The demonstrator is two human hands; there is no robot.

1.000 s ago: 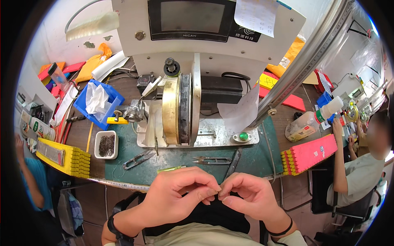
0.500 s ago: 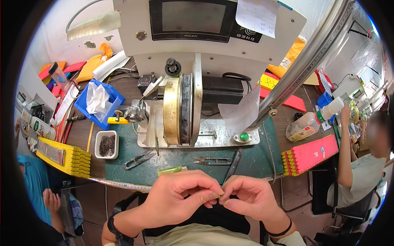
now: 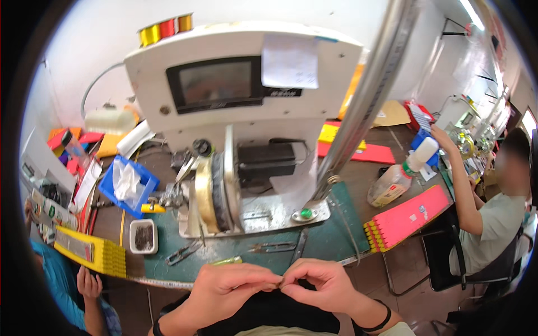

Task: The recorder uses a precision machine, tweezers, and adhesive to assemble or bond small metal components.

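Just in front of the table's near edge, my left hand [image 3: 231, 295] and my right hand [image 3: 324, 287] meet at the fingertips. Both are closed in a pinch, thumb against forefinger. Whatever lies between them is tiny and hidden by the fingers. A yellow-green tube-shaped thing [image 3: 227, 261] lies partly behind my left hand. Beyond my fingers, thread snips [image 3: 272, 247] and a dark slim tool [image 3: 300, 246] rest on the green mat [image 3: 210, 263]. Other snips [image 3: 184, 253] lie farther left.
A machine with a brass-coloured drum [image 3: 206, 196] and a dark screen [image 3: 216, 83] stands ahead. A small white tray [image 3: 133, 238], blue bin [image 3: 147, 178] and yellow stack [image 3: 106, 255] are left. At right are a bottle [image 3: 388, 186], pink stack [image 3: 409, 215] and seated person [image 3: 482, 229].
The view has tilted up and turned, bringing spools atop the machine into sight. My hands stay pinched together, their fingertips now slightly lower and farther left in the picture.
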